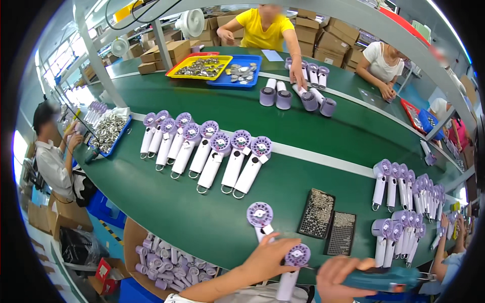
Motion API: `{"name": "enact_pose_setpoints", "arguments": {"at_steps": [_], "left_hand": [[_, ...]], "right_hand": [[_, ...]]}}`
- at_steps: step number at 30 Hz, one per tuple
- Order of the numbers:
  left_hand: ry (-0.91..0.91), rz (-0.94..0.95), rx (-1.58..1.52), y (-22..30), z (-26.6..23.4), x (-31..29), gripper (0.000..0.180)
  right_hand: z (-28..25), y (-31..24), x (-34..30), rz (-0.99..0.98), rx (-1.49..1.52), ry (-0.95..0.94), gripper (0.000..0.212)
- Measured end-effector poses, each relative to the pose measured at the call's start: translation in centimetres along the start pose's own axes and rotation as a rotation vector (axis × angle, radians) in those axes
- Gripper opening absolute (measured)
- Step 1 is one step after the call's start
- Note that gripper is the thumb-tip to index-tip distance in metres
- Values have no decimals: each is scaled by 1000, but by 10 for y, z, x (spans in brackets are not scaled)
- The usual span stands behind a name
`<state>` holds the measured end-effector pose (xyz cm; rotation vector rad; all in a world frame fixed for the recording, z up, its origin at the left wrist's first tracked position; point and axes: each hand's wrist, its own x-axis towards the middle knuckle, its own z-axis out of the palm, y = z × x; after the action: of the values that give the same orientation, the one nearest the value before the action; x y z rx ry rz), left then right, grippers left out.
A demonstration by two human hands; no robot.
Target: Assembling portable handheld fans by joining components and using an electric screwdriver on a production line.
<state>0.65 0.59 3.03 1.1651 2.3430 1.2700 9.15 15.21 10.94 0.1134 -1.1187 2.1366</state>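
Right grip (337, 279) holds a teal screwdriver (386, 279), left grip (263, 261) a fan (297, 255)

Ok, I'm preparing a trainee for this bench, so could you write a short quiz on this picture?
1. What does the right hand hold?
A) a paintbrush
B) a teal power driver
C) a pair of scissors
2. True or false: in the picture, the two black trays lie to the right of the open carton.
3. Fill the gap: the left hand holds a fan whose round head is ____.

Key: 1. B; 2. true; 3. purple
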Motion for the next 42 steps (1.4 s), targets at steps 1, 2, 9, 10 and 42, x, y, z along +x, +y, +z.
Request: {"name": "enact_pose_setpoints", "arguments": {"at_steps": [1,2,9,10,42], "left_hand": [[-8,23,43,-1,-8,-3,71],[-8,34,97,-5,-22,-5,70],[255,-159,337,-1,-36,-22,68],[345,-195,341,2,-33,-14,67],[529,-434,786,-9,15,-39,100]], "right_hand": [[-1,-8,6,-106,157,-29,77],[-10,-9,4,-157,119,29,78],[-24,15,1,-47,79,473,64],[-32,12,-1,-18,64,479,67],[-114,43,-34,311,210,312,87]]}}
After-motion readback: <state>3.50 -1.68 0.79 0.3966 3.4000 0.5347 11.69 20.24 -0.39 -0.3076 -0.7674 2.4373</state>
